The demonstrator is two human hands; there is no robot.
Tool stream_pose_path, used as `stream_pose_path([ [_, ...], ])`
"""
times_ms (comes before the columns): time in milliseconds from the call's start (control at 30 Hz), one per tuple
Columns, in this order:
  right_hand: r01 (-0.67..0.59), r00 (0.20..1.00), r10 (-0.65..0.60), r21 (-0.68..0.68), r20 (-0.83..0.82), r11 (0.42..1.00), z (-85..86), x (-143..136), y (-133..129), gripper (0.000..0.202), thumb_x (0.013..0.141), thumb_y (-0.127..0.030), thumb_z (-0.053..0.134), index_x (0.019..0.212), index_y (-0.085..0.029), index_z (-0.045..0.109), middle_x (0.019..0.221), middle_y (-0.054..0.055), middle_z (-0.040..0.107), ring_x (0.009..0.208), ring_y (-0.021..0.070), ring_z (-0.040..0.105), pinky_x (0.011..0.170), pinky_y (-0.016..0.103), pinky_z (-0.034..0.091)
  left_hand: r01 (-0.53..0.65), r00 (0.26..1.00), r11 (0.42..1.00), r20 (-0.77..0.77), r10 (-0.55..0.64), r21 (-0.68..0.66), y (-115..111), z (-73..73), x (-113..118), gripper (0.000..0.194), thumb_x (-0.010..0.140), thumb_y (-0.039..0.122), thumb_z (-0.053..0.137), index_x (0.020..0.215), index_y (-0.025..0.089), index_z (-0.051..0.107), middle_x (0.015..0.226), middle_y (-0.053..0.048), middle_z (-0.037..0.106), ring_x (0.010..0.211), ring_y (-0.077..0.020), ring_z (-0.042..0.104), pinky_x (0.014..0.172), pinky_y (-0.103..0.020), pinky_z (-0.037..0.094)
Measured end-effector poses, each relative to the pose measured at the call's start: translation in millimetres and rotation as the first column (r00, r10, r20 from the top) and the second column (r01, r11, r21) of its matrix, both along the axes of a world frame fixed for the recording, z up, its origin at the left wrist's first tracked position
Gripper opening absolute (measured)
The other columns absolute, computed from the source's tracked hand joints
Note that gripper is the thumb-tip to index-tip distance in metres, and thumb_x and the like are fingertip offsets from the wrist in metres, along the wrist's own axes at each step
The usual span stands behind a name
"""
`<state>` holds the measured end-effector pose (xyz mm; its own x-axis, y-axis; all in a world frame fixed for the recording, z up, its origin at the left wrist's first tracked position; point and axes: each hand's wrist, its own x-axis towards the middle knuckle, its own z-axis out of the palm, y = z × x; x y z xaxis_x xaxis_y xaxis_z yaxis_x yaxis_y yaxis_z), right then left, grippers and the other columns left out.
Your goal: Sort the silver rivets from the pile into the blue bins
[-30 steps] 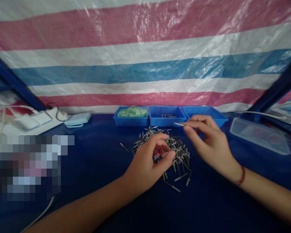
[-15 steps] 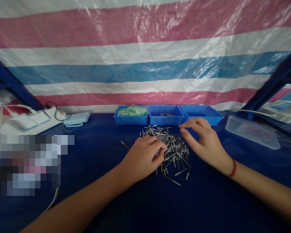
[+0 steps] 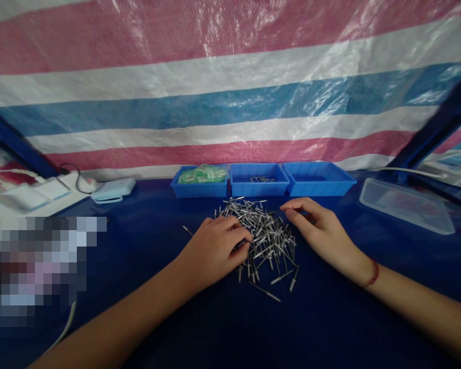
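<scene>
A heap of silver pop rivets [image 3: 267, 230] lies on the dark blue table. My left hand [image 3: 218, 248] rests over the left side of the heap, palm down and fingers curled in. Whatever lies under its fingers is hidden. Just right of the heap is my right hand [image 3: 315, 220], its thumb close under the bent fingers, with no rivet visible between them. A few loose rivets [image 3: 274, 296] lie at the near edge. Behind the heap, the middle blue bin [image 3: 259, 188] contains some rivets.
The left blue bin [image 3: 200, 190] holds green-and-clear packets [image 3: 203, 174]; the right blue bin [image 3: 318, 187] stands beside the middle one. A clear plastic lid [image 3: 405, 207] lies at right. At left are a power strip [image 3: 57, 197] and a light-blue case [image 3: 114, 189].
The view has shifted slightly. My right hand has drawn a little nearer to me, its thumb closer to its fingers. My left hand stays curled on the heap.
</scene>
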<state>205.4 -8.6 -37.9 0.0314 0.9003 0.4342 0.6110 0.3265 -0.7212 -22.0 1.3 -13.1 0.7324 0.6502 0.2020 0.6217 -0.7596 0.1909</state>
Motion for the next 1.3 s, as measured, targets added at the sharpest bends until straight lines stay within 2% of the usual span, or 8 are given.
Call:
stream_pose_path([
  [133, -0.022, 1.0, 0.022, -0.03, -0.023, 0.999, 2.6, -2, -2, 0.019, 0.085, -0.034, 0.051, 0.088, -0.021, 0.064, 0.091, 0.004, 0.064, 0.085, 0.0201, 0.059, 0.072, 0.034, 0.045, 0.045, 0.999, 0.998, -0.026, -0.047, -0.045, 2, 3.3, -2, 0.019, 0.092, 0.027, 0.046, 0.095, 0.026, 0.065, 0.094, -0.001, 0.059, 0.085, -0.0169, 0.056, 0.072, -0.032, 0.037],
  [333, -0.04, 0.999, 0.039, -0.035, -0.025, 0.999, 2.7, -3, -2, 0.018, 0.084, -0.034, 0.052, 0.088, -0.022, 0.064, 0.091, 0.004, 0.065, 0.085, 0.0199, 0.059, 0.073, 0.034, 0.045, 0.052, 0.998, 0.991, -0.012, -0.054, -0.123, 5, 7.2, -2, 0.018, 0.09, 0.027, 0.049, 0.098, 0.028, 0.066, 0.094, -0.001, 0.058, 0.085, -0.0156, 0.057, 0.074, -0.029, 0.04],
  [533, -0.032, 0.999, 0.031, -0.036, -0.038, 0.999, 1.5, -3, -2, 0.018, 0.084, -0.033, 0.052, 0.088, -0.021, 0.064, 0.091, 0.004, 0.065, 0.085, 0.0199, 0.059, 0.071, 0.033, 0.045, -0.018, 1.0, 0.986, 0.013, 0.02, -0.164, 3, 7.2, 9, 0.014, 0.083, 0.026, 0.055, 0.09, 0.023, 0.066, 0.089, -0.001, 0.059, 0.085, -0.0176, 0.057, 0.075, -0.032, 0.042],
  [700, -0.04, 0.999, 0.038, -0.042, -0.038, 0.998, 1.9, -4, -2, 0.019, 0.084, -0.034, 0.052, 0.088, -0.021, 0.064, 0.092, 0.004, 0.065, 0.086, 0.0203, 0.06, 0.073, 0.034, 0.045, -0.071, 0.997, 0.976, 0.016, 0.076, -0.204, 3, 8.1, 14, 0.014, 0.085, 0.026, 0.052, 0.084, 0.022, 0.066, 0.09, -0.001, 0.057, 0.089, -0.0183, 0.056, 0.077, -0.035, 0.041],
  [900, -0.039, 0.999, 0.038, -0.04, -0.032, 0.998, 1.1, -4, -2, 0.019, 0.083, -0.034, 0.052, 0.089, -0.021, 0.064, 0.091, 0.004, 0.065, 0.085, 0.0201, 0.059, 0.074, 0.034, 0.045, -0.072, 0.996, 0.988, -0.06, 0.064, -0.135, 0, 5.0, 15, 0.017, 0.09, 0.026, 0.049, 0.085, 0.02, 0.064, 0.09, -0.002, 0.056, 0.087, -0.0192, 0.056, 0.072, -0.034, 0.039],
  [1067, -0.043, 0.999, 0.041, -0.045, -0.029, 0.998, 1.5, -4, -2, 0.017, 0.084, -0.033, 0.052, 0.089, -0.021, 0.064, 0.092, 0.004, 0.065, 0.085, 0.0201, 0.06, 0.074, 0.034, 0.046, -0.071, 0.994, 0.997, -0.084, 0.07, -0.002, -1, 1.6, 14, 0.018, 0.093, 0.026, 0.044, 0.089, 0.017, 0.06, 0.095, -0.004, 0.056, 0.089, -0.0205, 0.055, 0.073, -0.036, 0.037],
  [1167, -0.047, 0.999, 0.047, -0.033, -0.001, 0.998, 2.9, -4, -4, 0.017, 0.085, -0.032, 0.051, 0.089, -0.021, 0.064, 0.091, 0.004, 0.065, 0.084, 0.0197, 0.06, 0.073, 0.034, 0.046, -0.063, 0.996, 0.997, -0.052, 0.066, 0.054, 1, 1.3, 13, 0.017, 0.094, 0.025, 0.043, 0.092, 0.018, 0.058, 0.096, -0.003, 0.059, 0.089, -0.0202, 0.057, 0.076, -0.038, 0.036],
  [1300, -0.108, 0.992, 0.105, 0.046, 0.067, 0.993, 5.4, -8, -9, 0.014, 0.085, -0.028, 0.052, 0.089, -0.021, 0.063, 0.09, 0.004, 0.064, 0.083, 0.0183, 0.06, 0.073, 0.033, 0.047, -0.061, 0.997, 0.997, 0.048, 0.059, 0.055, 3, 3.2, 12, 0.015, 0.094, 0.025, 0.045, 0.089, 0.019, 0.057, 0.088, 0.002, 0.065, 0.084, -0.0175, 0.06, 0.08, -0.038, 0.035],
])
